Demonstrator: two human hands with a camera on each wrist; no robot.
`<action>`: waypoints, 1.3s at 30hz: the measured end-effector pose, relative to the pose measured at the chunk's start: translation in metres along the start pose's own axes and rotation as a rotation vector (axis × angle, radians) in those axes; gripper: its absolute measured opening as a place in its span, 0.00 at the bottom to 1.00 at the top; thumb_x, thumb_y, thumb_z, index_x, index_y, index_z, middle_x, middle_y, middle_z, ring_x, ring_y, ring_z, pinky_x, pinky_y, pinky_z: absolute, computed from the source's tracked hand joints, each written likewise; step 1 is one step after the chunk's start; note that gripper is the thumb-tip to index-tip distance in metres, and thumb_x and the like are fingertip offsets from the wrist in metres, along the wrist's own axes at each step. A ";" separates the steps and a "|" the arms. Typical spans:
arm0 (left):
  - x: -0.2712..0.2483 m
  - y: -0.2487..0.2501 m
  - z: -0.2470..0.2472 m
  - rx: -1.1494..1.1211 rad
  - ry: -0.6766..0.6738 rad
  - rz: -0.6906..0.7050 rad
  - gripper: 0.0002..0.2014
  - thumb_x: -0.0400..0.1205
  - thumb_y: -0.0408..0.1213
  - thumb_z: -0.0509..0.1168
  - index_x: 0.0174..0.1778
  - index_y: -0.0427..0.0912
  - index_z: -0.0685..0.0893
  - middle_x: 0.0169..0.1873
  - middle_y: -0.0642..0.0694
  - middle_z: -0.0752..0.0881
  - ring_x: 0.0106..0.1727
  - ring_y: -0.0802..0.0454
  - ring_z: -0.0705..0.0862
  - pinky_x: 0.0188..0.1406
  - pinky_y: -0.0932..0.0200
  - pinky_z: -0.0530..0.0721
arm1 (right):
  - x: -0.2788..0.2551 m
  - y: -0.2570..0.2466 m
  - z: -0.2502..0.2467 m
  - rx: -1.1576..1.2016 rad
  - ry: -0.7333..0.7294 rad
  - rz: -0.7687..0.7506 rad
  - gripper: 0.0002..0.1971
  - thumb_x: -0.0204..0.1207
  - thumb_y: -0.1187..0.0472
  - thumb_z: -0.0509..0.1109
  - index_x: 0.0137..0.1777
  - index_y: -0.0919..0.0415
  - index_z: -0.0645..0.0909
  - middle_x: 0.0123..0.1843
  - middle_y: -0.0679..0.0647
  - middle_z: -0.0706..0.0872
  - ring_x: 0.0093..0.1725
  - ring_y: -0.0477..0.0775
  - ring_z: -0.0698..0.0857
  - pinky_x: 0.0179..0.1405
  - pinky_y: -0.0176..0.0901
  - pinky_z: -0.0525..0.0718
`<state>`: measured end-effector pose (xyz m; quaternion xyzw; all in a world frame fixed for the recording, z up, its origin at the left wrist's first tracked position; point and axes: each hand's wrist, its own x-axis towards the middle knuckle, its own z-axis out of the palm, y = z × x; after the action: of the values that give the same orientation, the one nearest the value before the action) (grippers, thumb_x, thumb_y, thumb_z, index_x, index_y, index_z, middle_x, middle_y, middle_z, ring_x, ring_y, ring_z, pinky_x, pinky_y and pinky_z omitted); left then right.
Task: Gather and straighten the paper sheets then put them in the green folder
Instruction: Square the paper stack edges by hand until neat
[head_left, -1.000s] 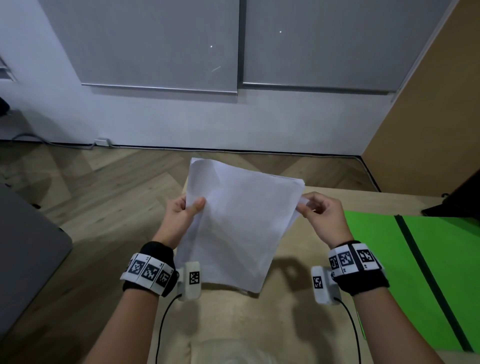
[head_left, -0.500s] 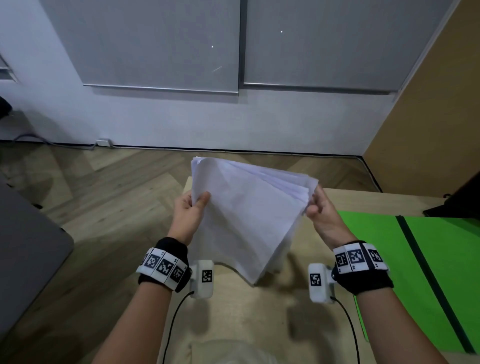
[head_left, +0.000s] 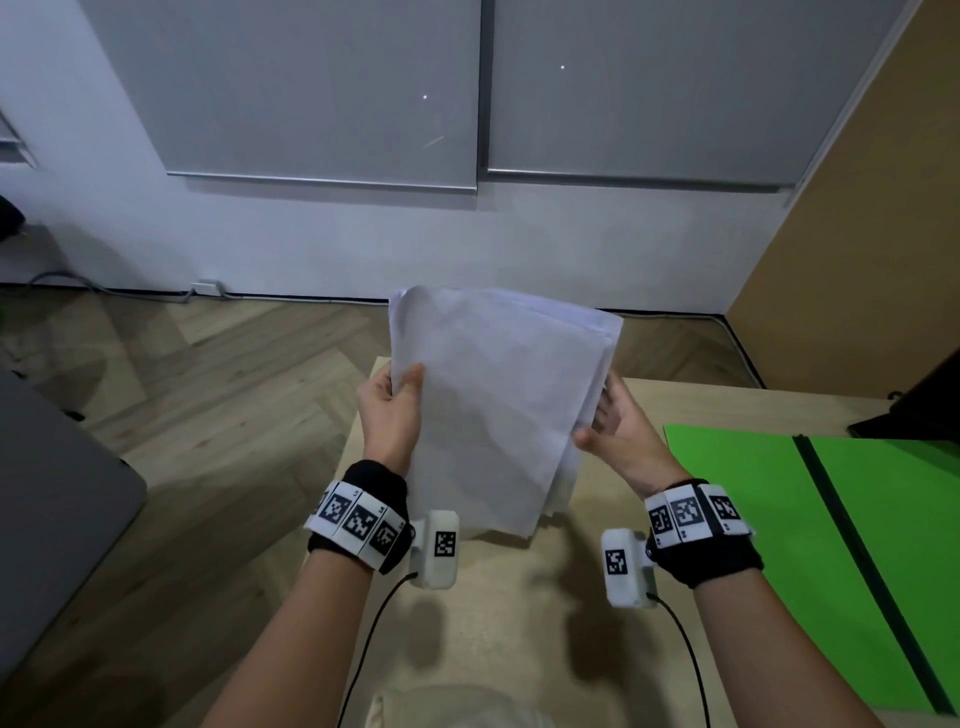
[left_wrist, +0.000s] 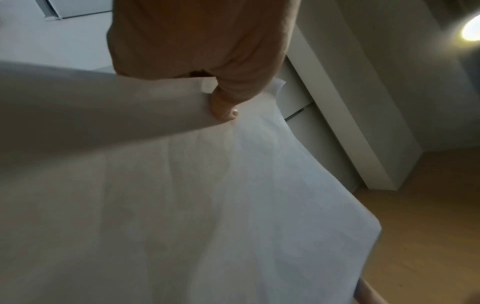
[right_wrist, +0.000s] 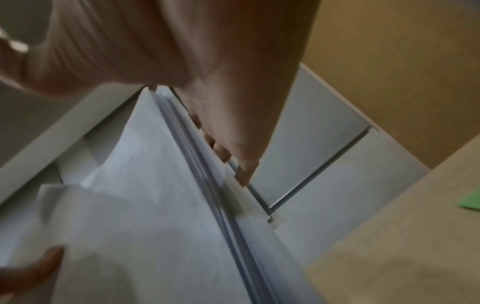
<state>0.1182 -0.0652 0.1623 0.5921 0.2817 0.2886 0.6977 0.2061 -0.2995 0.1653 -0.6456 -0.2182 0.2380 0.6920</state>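
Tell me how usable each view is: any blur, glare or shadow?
Head view: sharp, wide-angle bending, hand shadows on the light wooden table. Left wrist: soft, lamp glare top right, left hand dim over the white paper sheets. Right wrist: right hand motion-blurred.

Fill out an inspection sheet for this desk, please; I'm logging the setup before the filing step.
Surface: light wooden table, bare in front of the person.
Job's things: paper sheets held up above the table, right edges fanned, not flush; green folder lying open on the table at right.
Clutter: dark object at the far right corner.
Hands: left hand grips the sheets' left edge, thumb in front; right hand flat against their right edge.
Cables: black leads from the wrist cameras; cable along the skirting.
Surroundings: wood floor, white wall, grey panels.
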 end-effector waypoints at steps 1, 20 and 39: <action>0.001 0.000 -0.001 0.004 -0.017 -0.009 0.09 0.83 0.34 0.64 0.37 0.39 0.83 0.37 0.39 0.84 0.37 0.47 0.82 0.39 0.51 0.82 | 0.000 0.000 0.003 -0.049 0.040 -0.009 0.37 0.50 0.49 0.87 0.62 0.44 0.77 0.62 0.47 0.88 0.62 0.45 0.86 0.62 0.48 0.85; -0.020 0.015 0.019 -0.085 -0.243 0.031 0.15 0.75 0.57 0.66 0.35 0.49 0.85 0.34 0.52 0.85 0.36 0.56 0.83 0.39 0.61 0.81 | -0.001 -0.008 0.011 -0.037 0.344 -0.076 0.21 0.53 0.42 0.82 0.41 0.54 0.89 0.39 0.45 0.93 0.41 0.42 0.90 0.43 0.40 0.88; -0.027 0.012 0.053 -0.072 0.043 -0.050 0.24 0.65 0.63 0.74 0.33 0.43 0.89 0.35 0.47 0.89 0.44 0.43 0.91 0.54 0.40 0.88 | 0.014 -0.023 0.021 0.097 0.757 -0.269 0.08 0.76 0.52 0.71 0.41 0.54 0.86 0.34 0.42 0.89 0.35 0.37 0.85 0.40 0.35 0.81</action>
<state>0.1385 -0.1189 0.1834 0.5532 0.3008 0.2935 0.7193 0.2051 -0.2756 0.1900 -0.6200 -0.0192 -0.0990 0.7780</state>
